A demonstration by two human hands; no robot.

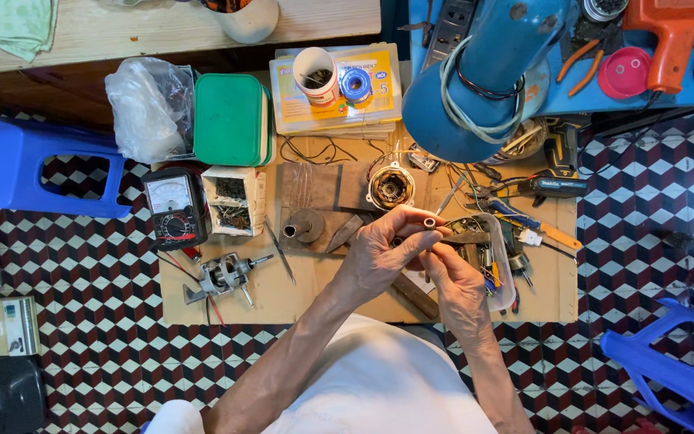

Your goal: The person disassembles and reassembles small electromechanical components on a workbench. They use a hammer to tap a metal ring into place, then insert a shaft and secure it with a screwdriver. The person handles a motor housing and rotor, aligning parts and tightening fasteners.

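- Analog multimeter point(172, 209) sits at your board's left edge.
- Green box point(230, 119) beside a plastic bag point(148, 104).
- Blue fan housing point(475, 80) upper right.
- Small motor rotor point(225, 276) near you.

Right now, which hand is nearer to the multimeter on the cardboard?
Left. The left hand holds a small metal tube, with the multimeter further out on its side. The right hand is beyond the left hand, farther away.
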